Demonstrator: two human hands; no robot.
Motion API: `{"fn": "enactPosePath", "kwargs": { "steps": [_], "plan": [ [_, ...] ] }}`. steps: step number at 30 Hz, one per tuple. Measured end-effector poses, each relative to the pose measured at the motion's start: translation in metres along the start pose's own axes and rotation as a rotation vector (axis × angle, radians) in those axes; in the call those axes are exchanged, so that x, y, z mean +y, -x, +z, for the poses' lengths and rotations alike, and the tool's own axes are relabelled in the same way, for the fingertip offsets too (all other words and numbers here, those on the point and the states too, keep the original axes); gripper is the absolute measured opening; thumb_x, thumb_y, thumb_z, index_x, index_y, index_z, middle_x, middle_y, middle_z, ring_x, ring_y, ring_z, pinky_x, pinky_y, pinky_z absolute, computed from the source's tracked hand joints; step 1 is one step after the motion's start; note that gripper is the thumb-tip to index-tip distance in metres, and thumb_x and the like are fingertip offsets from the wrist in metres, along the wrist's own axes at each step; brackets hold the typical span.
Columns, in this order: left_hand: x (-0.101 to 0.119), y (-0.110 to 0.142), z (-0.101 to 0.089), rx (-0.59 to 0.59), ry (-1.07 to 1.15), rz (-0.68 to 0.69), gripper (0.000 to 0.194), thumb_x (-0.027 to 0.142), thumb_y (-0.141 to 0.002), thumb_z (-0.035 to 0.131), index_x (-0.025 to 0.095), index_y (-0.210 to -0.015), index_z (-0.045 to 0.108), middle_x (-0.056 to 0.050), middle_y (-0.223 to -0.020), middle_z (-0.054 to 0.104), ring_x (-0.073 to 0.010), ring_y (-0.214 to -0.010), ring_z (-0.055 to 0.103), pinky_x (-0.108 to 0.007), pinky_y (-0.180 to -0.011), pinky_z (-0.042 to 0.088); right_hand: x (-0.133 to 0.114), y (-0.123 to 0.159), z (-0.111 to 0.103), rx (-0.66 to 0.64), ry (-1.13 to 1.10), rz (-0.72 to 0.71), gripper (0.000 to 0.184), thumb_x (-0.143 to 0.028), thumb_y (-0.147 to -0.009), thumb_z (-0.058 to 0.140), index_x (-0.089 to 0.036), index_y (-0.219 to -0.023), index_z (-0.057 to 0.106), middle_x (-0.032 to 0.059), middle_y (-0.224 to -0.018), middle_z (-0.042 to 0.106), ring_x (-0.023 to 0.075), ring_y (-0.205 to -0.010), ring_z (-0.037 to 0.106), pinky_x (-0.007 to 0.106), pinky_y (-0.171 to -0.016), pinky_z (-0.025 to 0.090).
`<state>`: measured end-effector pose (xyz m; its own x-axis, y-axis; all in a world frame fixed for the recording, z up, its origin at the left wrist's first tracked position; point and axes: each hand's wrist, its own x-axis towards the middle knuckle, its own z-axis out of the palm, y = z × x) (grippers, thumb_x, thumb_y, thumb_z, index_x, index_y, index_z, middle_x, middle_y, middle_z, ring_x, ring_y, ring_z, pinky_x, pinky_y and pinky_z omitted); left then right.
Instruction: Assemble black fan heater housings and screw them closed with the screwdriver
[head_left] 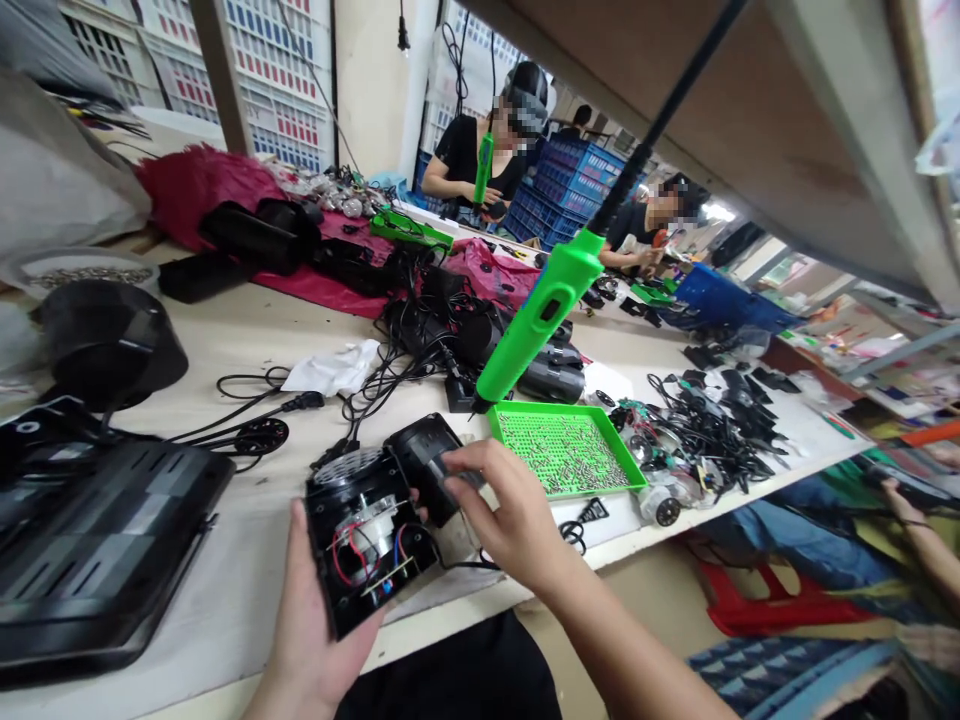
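My left hand [319,630] cradles an opened black plastic appliance housing [324,590], tilted towards me. Inside it sit a silvery motor [375,528], red and blue wires and a small circuit board [394,577]. Fingers bent in a pinch, my right hand [504,505] is at the edge of a black curved housing cover [426,462], right beside the opened half. A green electric screwdriver [536,320] hangs on its cable above, bit pointing down. Close behind my right hand lies a green tray [570,450] of small screws.
Black cables with plugs [300,402] and a white cloth [334,368] lie behind the housing. A large black casing [97,540] occupies the left. Loose parts [697,430] are heaped at the right, near the table edge. Two people [480,165] work across the table.
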<state>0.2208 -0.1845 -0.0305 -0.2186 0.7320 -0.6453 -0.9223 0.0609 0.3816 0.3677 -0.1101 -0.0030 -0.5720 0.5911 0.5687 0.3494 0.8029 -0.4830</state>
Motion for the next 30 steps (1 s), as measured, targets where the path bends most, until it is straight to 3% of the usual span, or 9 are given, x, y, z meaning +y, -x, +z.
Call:
{"fn": "enactPosePath", "kwargs": {
  "steps": [4,9,13,16,21,30],
  "plan": [
    [0.000,-0.001,0.000,0.024,-0.008,0.015,0.050,0.049,-0.098,0.032,0.020,-0.113,0.070,-0.007,-0.084,0.077,-0.0201,-0.066,0.071,-0.039,-0.074,0.059,-0.001,0.009,-0.001,-0.033,-0.022,0.049,0.013,-0.013,-0.096,0.050,-0.016,-0.100,0.062,0.0079,-0.091,0.066,0.0187,-0.087,0.062,0.032,-0.077,0.052],
    [0.000,0.001,0.008,0.080,0.010,0.045,0.044,0.046,-0.098,0.036,0.023,-0.104,0.073,-0.004,-0.084,0.077,-0.0163,-0.066,0.071,-0.027,-0.056,0.056,-0.005,0.007,0.004,-0.083,-0.029,0.020,0.014,-0.016,-0.097,0.051,-0.014,-0.098,0.065,0.0081,-0.090,0.066,0.0183,-0.084,0.062,0.029,-0.075,0.051],
    [-0.001,0.004,0.014,0.111,0.028,0.044,0.046,0.047,-0.098,0.035,0.023,-0.099,0.074,-0.002,-0.080,0.076,-0.0144,-0.063,0.069,-0.022,-0.048,0.052,-0.004,-0.002,0.009,-0.228,0.148,-0.036,0.016,-0.025,-0.097,0.056,-0.013,-0.101,0.065,0.0079,-0.092,0.066,0.0200,-0.083,0.061,0.030,-0.074,0.048],
    [-0.003,0.005,0.014,0.119,0.023,0.031,0.047,0.049,-0.098,0.036,0.022,-0.098,0.074,-0.001,-0.078,0.075,-0.0141,-0.064,0.069,-0.023,-0.054,0.054,-0.002,-0.012,0.009,-0.392,0.288,-0.091,0.014,-0.026,-0.096,0.058,-0.015,-0.093,0.065,0.0050,-0.087,0.065,0.0190,-0.078,0.058,0.029,-0.071,0.044],
    [-0.006,0.006,0.014,0.108,0.022,0.000,0.047,0.050,-0.097,0.038,0.021,-0.100,0.074,-0.003,-0.084,0.077,-0.0152,-0.068,0.069,-0.034,-0.082,0.057,-0.003,-0.031,0.001,-0.586,0.311,-0.199,0.011,-0.022,-0.094,0.062,-0.015,-0.086,0.063,0.0022,-0.083,0.065,0.0160,-0.075,0.057,0.027,-0.068,0.040],
    [-0.004,0.004,0.018,0.149,0.049,-0.005,0.047,0.050,-0.097,0.038,0.022,-0.099,0.075,-0.003,-0.087,0.077,-0.0145,-0.070,0.070,-0.035,-0.089,0.054,0.000,-0.032,0.003,-0.591,0.352,-0.275,0.015,-0.024,-0.097,0.056,-0.014,-0.089,0.062,0.0040,-0.085,0.065,0.0166,-0.073,0.057,0.029,-0.068,0.040]
  ]
}}
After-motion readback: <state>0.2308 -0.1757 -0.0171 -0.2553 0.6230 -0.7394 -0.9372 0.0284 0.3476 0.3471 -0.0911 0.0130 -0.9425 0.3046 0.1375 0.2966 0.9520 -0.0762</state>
